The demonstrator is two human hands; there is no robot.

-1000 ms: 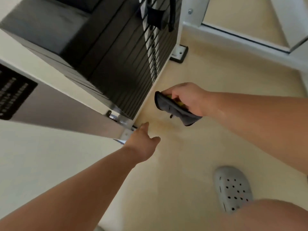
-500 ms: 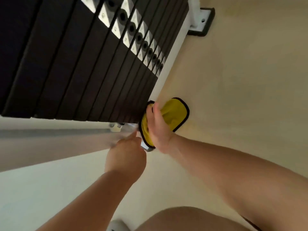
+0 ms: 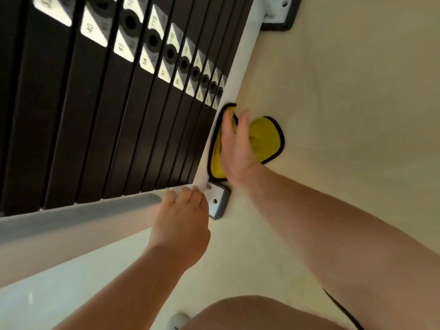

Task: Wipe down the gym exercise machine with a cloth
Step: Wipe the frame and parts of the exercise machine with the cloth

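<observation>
The gym machine's black weight stack (image 3: pixel 100 110), with numbered silver labels and pin holes, fills the upper left of the head view. Its white base rail (image 3: pixel 234 75) runs along the floor. A yellow cloth (image 3: pixel 266 139) with a black edge lies against the lower end of that rail. My right hand (image 3: pixel 234 148) presses flat on the cloth with straight fingers, covering its left part. My left hand (image 3: pixel 182 217) rests on the machine's white frame at the corner, fingers curled over its edge beside the grey-edged foot plate (image 3: pixel 219 202).
The beige floor (image 3: pixel 345 115) spreads to the right. A second foot plate (image 3: pixel 277 13) sits at the rail's far end. My bare knee (image 3: pixel 250 313) and the tip of a grey shoe (image 3: pixel 178 320) show at the bottom edge.
My right hand brought the cloth down from mid-air to the base rail and has slid it along the rail. My left hand moved onto the frame corner. The camera came closer to the stack.
</observation>
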